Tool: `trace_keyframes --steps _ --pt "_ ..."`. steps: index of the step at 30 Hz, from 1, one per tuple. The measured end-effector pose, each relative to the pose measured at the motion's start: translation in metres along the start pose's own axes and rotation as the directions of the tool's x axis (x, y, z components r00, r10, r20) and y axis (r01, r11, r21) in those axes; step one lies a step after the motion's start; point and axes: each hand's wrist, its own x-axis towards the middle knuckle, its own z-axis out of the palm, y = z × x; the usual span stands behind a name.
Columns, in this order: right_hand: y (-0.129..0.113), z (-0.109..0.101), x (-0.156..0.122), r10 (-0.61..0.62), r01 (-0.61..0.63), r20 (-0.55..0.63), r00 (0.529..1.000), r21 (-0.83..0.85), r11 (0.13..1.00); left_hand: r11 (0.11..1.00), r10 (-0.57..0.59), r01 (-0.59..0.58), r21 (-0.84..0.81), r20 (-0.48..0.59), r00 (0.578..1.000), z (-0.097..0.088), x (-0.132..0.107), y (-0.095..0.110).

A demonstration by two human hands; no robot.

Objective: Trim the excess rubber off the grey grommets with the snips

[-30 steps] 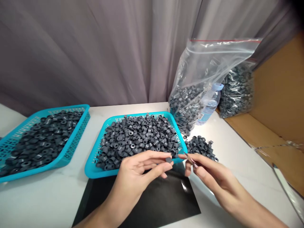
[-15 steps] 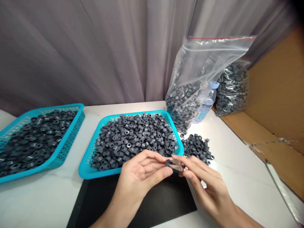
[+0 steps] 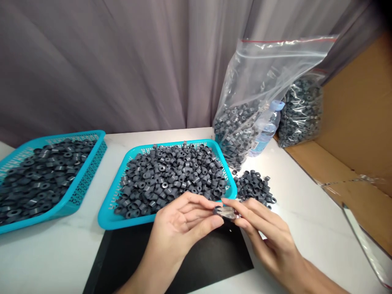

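My left hand [image 3: 180, 224] pinches a small dark grey plastic ring [image 3: 217, 210] between thumb and fingertips. From the other side, my right hand [image 3: 265, 230] grips a small shiny metal clipper [image 3: 227, 212], its tip against the ring. Fingers partly cover both pieces, so the exact contact is hidden. Just behind my hands is a turquoise basket [image 3: 105, 222] heaped with similar grey rings [image 3: 171, 175]. More loose rings [image 3: 254, 185] form a small pile right of the basket. Below my hands lies a black mat [image 3: 211, 257].
A second turquoise basket [image 3: 69, 208] of rings stands at the left. Behind the pile are a clear zip bag [image 3: 235, 130] partly filled with rings, a water bottle [image 3: 265, 132] and another filled bag [image 3: 301, 110]. An open cardboard box [image 3: 358, 114] borders the right side.
The clipper's two metal arms, spread apart before, now look closer together at the ring. Both hands stay nearly in place, while the view has shifted slightly.
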Motion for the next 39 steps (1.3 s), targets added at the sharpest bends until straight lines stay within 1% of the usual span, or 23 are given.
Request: trace_keyframes --steps 6,9,13,26,34,37,39 --pt "0.001 -0.001 0.001 -0.019 0.019 0.011 1.0 -0.023 1.0 1.0 0.008 -0.008 0.02 0.007 1.0 0.0 0.001 0.001" --pt "0.001 -0.002 0.001 -0.015 0.015 0.019 1.0 -0.032 0.999 0.999 0.003 -0.003 0.034 -0.003 1.0 0.0 0.001 0.003" --pt "0.0 -0.002 0.0 -0.01 0.011 0.019 1.0 -0.028 1.0 1.0 0.002 -0.002 0.024 0.014 1.0 0.0 0.002 0.003" --pt "0.001 -0.003 0.001 -0.03 0.031 0.01 0.999 -0.033 0.999 1.0 -0.014 0.014 0.01 -0.016 1.0 0.001 -0.001 0.0" --pt "-0.001 -0.005 0.002 0.012 -0.013 -0.055 0.998 -0.023 1.0 0.999 -0.038 0.038 0.007 -0.03 0.999 0.001 0.001 0.001" --pt "0.001 -0.011 0.004 0.038 -0.039 -0.036 0.999 -0.01 0.999 0.999 -0.049 0.049 0.005 -0.032 0.998 0.002 0.002 0.004" --pt "0.003 -0.014 0.005 0.05 -0.05 -0.012 0.999 -0.012 0.999 0.998 -0.059 0.06 0.003 -0.055 0.997 0.004 0.0 0.007"
